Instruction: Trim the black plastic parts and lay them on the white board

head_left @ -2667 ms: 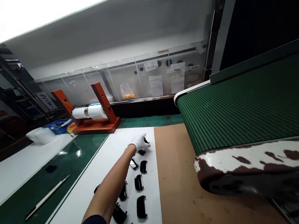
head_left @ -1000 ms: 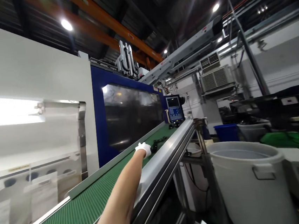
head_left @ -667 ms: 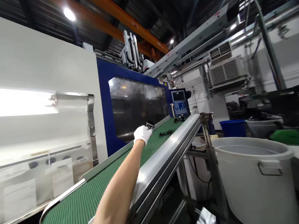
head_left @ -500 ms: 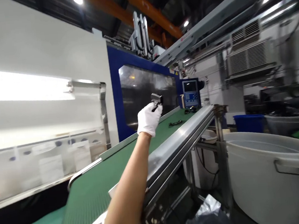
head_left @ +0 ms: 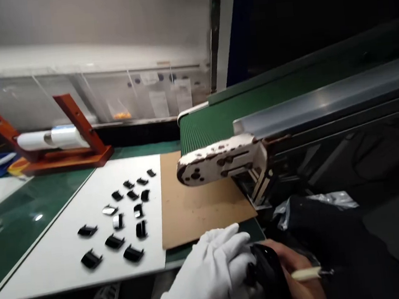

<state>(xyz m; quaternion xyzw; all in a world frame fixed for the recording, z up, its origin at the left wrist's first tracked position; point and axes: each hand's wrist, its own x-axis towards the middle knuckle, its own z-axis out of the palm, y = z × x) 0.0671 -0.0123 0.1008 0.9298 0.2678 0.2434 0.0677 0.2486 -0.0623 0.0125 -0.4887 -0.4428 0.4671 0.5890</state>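
Observation:
Low in the middle of the view, my left hand (head_left: 211, 275), in a white glove, has its fingers curled round a black plastic part (head_left: 268, 272). My bare right hand (head_left: 299, 285) is just to its right, touching the same part. It is closed on a thin pale-handled tool (head_left: 308, 274) that points right. Both hands are held close to my body, in front of the table's near edge. Much of the part is hidden between the hands.
Several small black parts (head_left: 121, 213) lie in rows on a white sheet (head_left: 55, 266). A brown cardboard sheet (head_left: 194, 211) lies beside it, under the end of the green conveyor (head_left: 211, 125). An orange stand with a white roll (head_left: 57, 137) is at the back left.
My gloved hand lifted a black part off the far conveyor and drew it back to my body. The view swung down to the table. My right hand with the tool came in.

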